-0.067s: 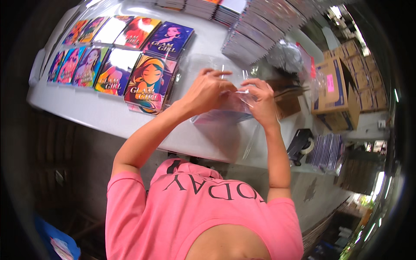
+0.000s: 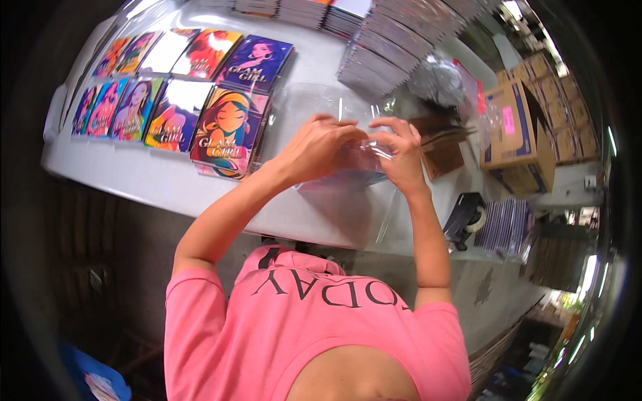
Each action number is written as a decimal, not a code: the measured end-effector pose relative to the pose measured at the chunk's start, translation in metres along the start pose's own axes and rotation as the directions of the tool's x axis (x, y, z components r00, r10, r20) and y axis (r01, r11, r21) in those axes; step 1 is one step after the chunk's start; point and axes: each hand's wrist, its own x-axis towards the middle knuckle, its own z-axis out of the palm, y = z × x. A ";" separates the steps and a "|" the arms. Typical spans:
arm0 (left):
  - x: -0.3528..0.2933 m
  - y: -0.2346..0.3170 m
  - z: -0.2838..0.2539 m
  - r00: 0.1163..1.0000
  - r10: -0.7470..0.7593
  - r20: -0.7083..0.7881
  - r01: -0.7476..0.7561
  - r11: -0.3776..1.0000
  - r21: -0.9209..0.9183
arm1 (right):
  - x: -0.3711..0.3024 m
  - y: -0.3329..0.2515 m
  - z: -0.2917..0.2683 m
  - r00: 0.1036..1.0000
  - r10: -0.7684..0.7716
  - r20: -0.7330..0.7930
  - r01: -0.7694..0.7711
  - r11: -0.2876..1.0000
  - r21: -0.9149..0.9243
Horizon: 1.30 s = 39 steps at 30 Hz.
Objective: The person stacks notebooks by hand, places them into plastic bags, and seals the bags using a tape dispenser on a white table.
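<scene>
My left hand [image 2: 322,146] is closed, its fingers curled together on the clear plastic bag [image 2: 344,177]. Close beside it, my right hand [image 2: 402,152] pinches the same plastic between thumb and fingers. The bag lies on the white table, shiny and creased around my fingertips. Something flat with a bluish and pinkish look shows through it, but I cannot make out what it is. Left of my hands is a stack of spiral notebooks [image 2: 227,125] with an illustrated face on the top cover. A second stack, with a purple notebook [image 2: 258,61] on top, stands behind it.
More colourful notebooks [image 2: 137,110] stand in two rows on the table's left. Tall stacks of spiral-bound books [image 2: 384,57] rise at the back. On the right are an open cardboard box [image 2: 511,144], a black tape dispenser [image 2: 463,220] and a wrapped purple stack [image 2: 503,226].
My left fingers have curled down closer onto the plastic. The right fingers have shifted slightly, still gripping it. The notebooks stay in place.
</scene>
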 end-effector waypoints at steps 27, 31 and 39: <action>-0.029 0.005 0.027 0.908 0.414 -0.066 -0.352 0.839 0.414 | -0.332 0.215 -0.077 0.050 0.994 0.101 -0.251 -0.086 0.964; -0.030 0.005 0.026 0.917 0.395 -0.058 -0.342 0.853 0.394 | -0.382 0.192 -0.027 0.265 0.947 -0.181 0.160 0.141 0.977; -0.033 -0.001 0.030 0.884 0.447 -0.139 -0.360 0.839 0.407 | -0.348 0.140 -0.029 0.010 0.624 -0.782 -0.999 -0.034 -0.040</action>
